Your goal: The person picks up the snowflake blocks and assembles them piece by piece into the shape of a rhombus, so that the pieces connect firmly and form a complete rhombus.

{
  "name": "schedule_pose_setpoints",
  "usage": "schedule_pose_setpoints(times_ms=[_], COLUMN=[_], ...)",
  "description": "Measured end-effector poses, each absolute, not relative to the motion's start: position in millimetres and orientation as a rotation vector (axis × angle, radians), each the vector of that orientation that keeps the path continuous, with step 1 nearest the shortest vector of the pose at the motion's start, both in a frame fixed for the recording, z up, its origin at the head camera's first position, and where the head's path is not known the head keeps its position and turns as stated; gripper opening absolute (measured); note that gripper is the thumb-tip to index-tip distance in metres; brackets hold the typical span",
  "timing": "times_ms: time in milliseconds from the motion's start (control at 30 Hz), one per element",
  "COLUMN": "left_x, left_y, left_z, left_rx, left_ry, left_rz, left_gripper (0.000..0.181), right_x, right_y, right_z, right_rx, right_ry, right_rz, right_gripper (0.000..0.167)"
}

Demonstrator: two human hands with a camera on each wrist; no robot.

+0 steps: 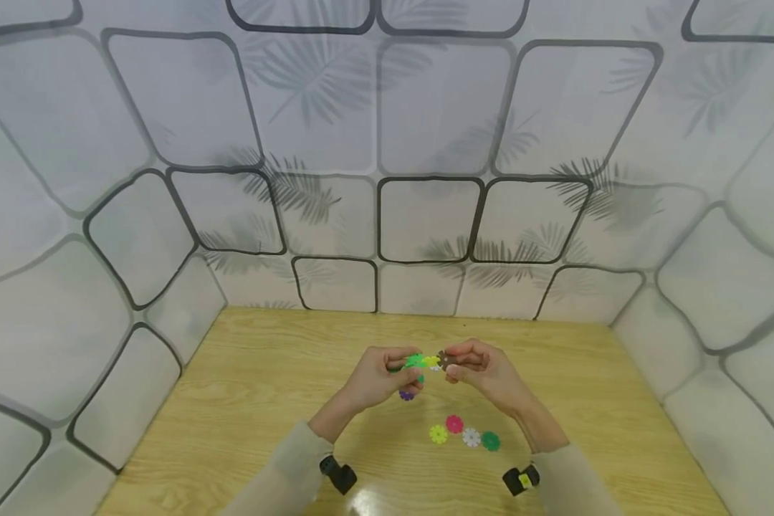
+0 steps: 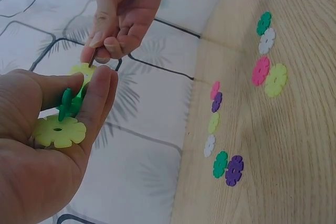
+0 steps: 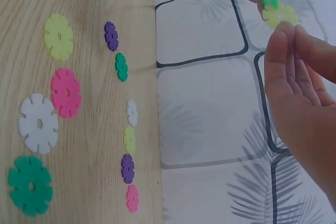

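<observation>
Close together above the table, both hands work on flat, notched, flower-shaped plastic discs. My left hand (image 1: 375, 378) holds a joined piece between thumb and fingers. It includes a green disc (image 2: 67, 105), a yellow disc (image 2: 60, 131) by the palm, and another yellow disc (image 2: 84, 70) at the far end, towards the right hand. My right hand (image 1: 493, 373) pinches a brown disc (image 1: 445, 360), seen nearly edge-on in the left wrist view. The brown disc's edge is at the far yellow disc; whether their notches engage, I cannot tell. Right fingers hide the brown disc in the right wrist view.
On the wooden table (image 1: 264, 401), a near group has a yellow disc (image 1: 438, 434), pink disc (image 1: 454, 424), white disc (image 1: 471, 437) and green disc (image 1: 491, 441). Farther back lies a row of several discs, including a purple one (image 3: 111, 36). Patterned cloth walls (image 1: 335, 215) surround the table.
</observation>
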State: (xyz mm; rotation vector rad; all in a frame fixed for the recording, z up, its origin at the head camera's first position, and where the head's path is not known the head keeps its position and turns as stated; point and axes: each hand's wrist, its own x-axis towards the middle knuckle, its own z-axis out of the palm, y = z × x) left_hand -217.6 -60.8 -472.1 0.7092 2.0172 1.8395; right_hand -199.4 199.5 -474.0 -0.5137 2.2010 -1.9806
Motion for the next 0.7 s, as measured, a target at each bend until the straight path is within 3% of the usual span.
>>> schedule_pose_setpoints(times_ms=[267, 700], left_x=[-221.9, -225.4], left_y=[-58.5, -52.2], left_z=[-470.1, -464.9], left_rx=[0.72, 0.661], left_ry=[2.017, 2.03], left_rz=[1.798, 1.847], left_gripper=[0.048, 0.048], right_x=[-206.5, -214.6], right_y=[207.6, 204.4], right_z=[-473.9, -472.1], right_rx=[-0.571, -0.439], right_ry=[2.154, 2.203], right_rz=[-1.946, -2.007], right_gripper=[0.033, 0.036])
